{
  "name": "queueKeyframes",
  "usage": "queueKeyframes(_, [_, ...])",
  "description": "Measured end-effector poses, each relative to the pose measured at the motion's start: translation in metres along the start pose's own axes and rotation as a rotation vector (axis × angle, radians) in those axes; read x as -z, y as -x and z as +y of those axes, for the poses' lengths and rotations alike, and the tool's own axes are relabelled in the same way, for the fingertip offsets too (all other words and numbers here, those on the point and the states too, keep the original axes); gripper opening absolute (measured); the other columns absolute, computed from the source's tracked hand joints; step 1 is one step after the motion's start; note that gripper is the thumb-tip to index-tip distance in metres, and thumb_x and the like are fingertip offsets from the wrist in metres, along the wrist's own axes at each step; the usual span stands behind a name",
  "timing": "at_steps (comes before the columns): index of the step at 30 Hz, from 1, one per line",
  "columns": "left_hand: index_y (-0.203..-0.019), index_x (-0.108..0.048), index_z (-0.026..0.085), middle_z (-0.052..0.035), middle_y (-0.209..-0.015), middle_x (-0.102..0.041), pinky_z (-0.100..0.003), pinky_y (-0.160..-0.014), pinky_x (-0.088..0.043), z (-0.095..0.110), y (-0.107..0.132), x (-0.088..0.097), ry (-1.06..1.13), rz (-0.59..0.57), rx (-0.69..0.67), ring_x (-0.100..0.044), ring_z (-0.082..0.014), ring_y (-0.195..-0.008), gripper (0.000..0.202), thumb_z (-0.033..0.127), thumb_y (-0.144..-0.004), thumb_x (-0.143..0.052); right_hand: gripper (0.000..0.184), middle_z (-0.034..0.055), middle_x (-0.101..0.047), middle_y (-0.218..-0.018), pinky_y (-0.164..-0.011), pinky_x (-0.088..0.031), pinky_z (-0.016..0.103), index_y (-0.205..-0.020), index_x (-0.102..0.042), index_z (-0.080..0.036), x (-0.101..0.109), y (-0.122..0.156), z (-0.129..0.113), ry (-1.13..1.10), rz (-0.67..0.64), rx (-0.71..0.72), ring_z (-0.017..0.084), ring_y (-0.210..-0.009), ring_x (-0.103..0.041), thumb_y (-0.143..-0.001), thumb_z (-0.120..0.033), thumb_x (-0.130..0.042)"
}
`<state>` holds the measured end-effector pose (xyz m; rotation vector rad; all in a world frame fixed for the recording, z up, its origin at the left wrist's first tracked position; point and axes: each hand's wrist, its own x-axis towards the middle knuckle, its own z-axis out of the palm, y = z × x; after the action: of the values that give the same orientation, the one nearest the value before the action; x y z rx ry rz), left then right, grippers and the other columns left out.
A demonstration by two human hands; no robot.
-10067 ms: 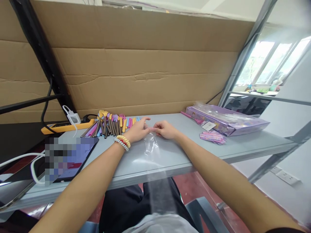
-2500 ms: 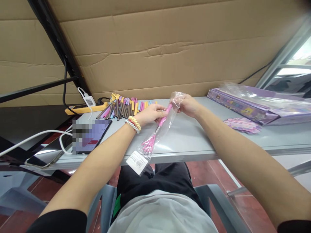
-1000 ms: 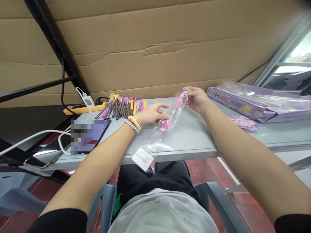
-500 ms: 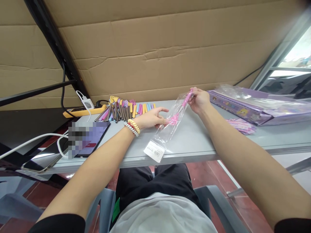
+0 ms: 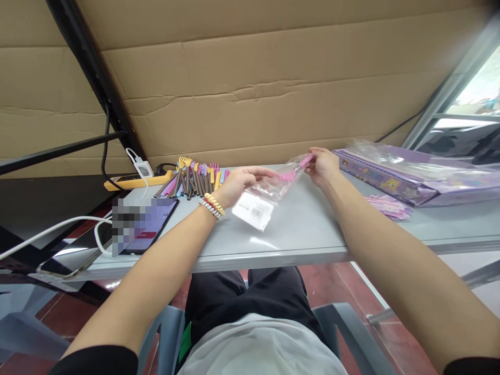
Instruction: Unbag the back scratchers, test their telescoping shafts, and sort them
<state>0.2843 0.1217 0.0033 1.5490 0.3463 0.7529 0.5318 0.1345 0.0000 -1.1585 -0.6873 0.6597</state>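
A pink back scratcher (image 5: 287, 176) lies inside a clear plastic bag (image 5: 269, 191), held between my two hands above the table. My right hand (image 5: 323, 165) pinches the handle end at the upper right. At the other end, my left hand (image 5: 244, 182) has its fingers on the bag by the scratcher's pink head; the thumb side is partly hidden. A white label card (image 5: 253, 210) with a barcode hangs from the bag's near end, below my left hand. Behind that hand sits a pile of back scratchers (image 5: 191, 179) with yellow, purple and pink heads.
On the right lies a purple printed box (image 5: 385, 177) with clear plastic bags on it, beside a pile of pink printed cards (image 5: 388, 206). A phone (image 5: 156, 224), white cables and a yellow power strip (image 5: 140, 180) are at left. Cardboard (image 5: 250, 94) walls the back.
The bagged back scratcher has tilted flatter, its head end moving up and away from me. The label card has swung up off the table edge. My left hand has shifted slightly forward.
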Motion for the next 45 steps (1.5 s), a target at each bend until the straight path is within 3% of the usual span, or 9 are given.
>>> queueKeyframes(3, [-0.092,-0.065,0.015,-0.0046,-0.079,-0.067,-0.023,-0.056,-0.045,0.004,0.001,0.003,0.023,0.114,-0.128,-0.062,-0.0125,-0.066,0.032,0.015,-0.060,-0.064,0.015,0.0004,-0.052,-0.054,-0.038,-0.033,0.023,-0.076,-0.053,-0.018,-0.001,0.005,-0.002,-0.007,-0.082,-0.058,0.010,-0.041,-0.045,-0.062,-0.014,-0.051])
queueKeyframes(7, [-0.089,-0.060,0.017,0.0041,-0.064,-0.057,-0.021,-0.049,-0.042,0.001,-0.004,0.008,-0.037,0.365,-0.239,-0.053,-0.0071,-0.052,0.032,0.021,-0.059,-0.071,0.019,0.0031,-0.055,-0.057,-0.040,-0.035,0.025,-0.075,-0.057,-0.016,-0.001,0.012,-0.003,0.135,-0.214,-0.102,0.012,-0.044,-0.047,-0.058,-0.013,-0.052])
queueKeyframes(12, [-0.076,-0.055,0.017,0.0077,-0.058,-0.049,-0.018,-0.042,-0.034,-0.004,-0.013,0.015,-0.087,0.596,-0.316,-0.041,-0.0031,-0.042,0.029,0.032,-0.064,-0.076,0.028,0.0011,-0.052,-0.057,-0.044,-0.036,0.025,-0.079,-0.062,-0.017,-0.001,0.014,0.007,0.553,-0.398,0.060,0.013,-0.051,-0.049,-0.051,-0.010,-0.063])
queueKeyframes(15, [-0.077,-0.055,0.017,0.0055,-0.066,-0.053,-0.017,-0.044,-0.036,-0.004,-0.014,0.017,-0.105,0.669,-0.319,-0.048,-0.0047,-0.053,0.028,0.031,-0.064,-0.075,0.027,0.0007,-0.054,-0.059,-0.048,-0.035,0.026,-0.083,-0.063,-0.018,-0.002,0.014,0.012,0.806,-0.461,0.175,0.013,-0.053,-0.048,-0.056,-0.021,-0.068])
queueKeyframes(20, [-0.087,-0.055,0.018,-0.0012,-0.089,-0.063,-0.018,-0.060,-0.047,-0.004,-0.012,0.016,-0.097,0.665,-0.249,-0.060,-0.0110,-0.082,0.024,0.026,-0.069,-0.069,0.023,0.0005,-0.051,-0.059,-0.051,-0.030,0.026,-0.061,-0.057,-0.019,-0.003,0.019,0.011,1.111,-0.444,0.321,0.013,-0.056,-0.044,-0.064,-0.040,-0.064])
queueKeyframes(25, [-0.099,-0.061,0.020,-0.0028,-0.096,-0.067,-0.023,-0.070,-0.050,-0.005,-0.012,0.014,-0.100,0.554,-0.254,-0.062,-0.0145,-0.091,0.032,0.029,-0.069,-0.069,0.019,-0.0004,-0.049,-0.059,-0.052,-0.029,0.026,-0.060,-0.056,-0.018,-0.003,0.020,0.009,1.076,-0.438,0.320,0.012,-0.057,-0.043,-0.061,-0.036,-0.064])
queueKeyframes(35, [-0.110,-0.058,0.017,-0.0019,-0.080,-0.067,-0.017,-0.047,-0.045,-0.002,-0.010,0.013,-0.050,0.622,-0.217,-0.063,-0.0103,-0.059,0.042,0.028,-0.071,-0.070,0.020,-0.0018,-0.055,-0.066,-0.057,-0.032,0.025,-0.072,-0.063,-0.017,-0.006,0.020,0.013,0.871,-0.545,0.362,0.011,-0.062,-0.045,-0.058,-0.031,-0.064])
queueKeyframes(45, [-0.099,-0.063,0.014,-0.0047,-0.085,-0.067,-0.018,-0.043,-0.043,-0.002,-0.010,0.017,-0.089,0.694,-0.164,-0.062,-0.0098,-0.056,0.031,0.028,-0.072,-0.068,0.019,-0.0015,-0.056,-0.064,-0.055,-0.033,0.025,-0.073,-0.063,-0.016,-0.011,0.031,0.008,0.844,-0.590,0.399,0.011,-0.060,-0.045,-0.059,-0.029,-0.062])
